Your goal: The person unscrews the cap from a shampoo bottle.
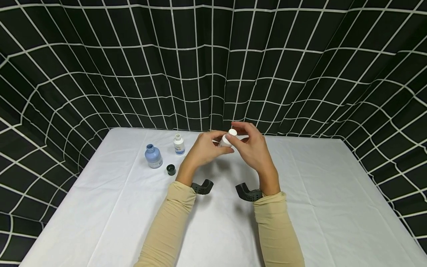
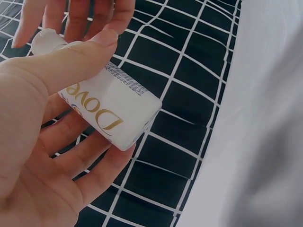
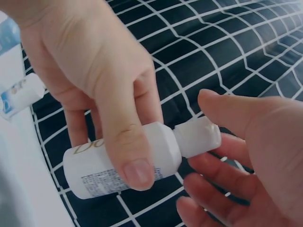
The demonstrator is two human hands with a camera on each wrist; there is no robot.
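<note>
A small white Dove bottle [image 2: 128, 104] is gripped by my left hand [image 1: 205, 148], with the thumb across its body and the fingers behind it. It is held tilted above the table, its white cap [image 3: 201, 137] pointing toward my right hand [image 1: 254, 150]. In the right wrist view, that hand's fingers lie around the cap, the lower ones behind and below it. Its thumb [image 3: 222, 106] is raised off the cap and not closed round it. Gold lettering and fine print show on the bottle; the left thumb hides part of the label.
Left of my hands, a blue bottle [image 1: 154, 157] and a white bottle with a blue lower label [image 1: 179, 145] stand upright with bare necks. A black cap [image 1: 171, 170] lies near them on the white cloth [image 1: 110, 193]. A black gridded curtain [image 1: 213, 63] hangs behind the table.
</note>
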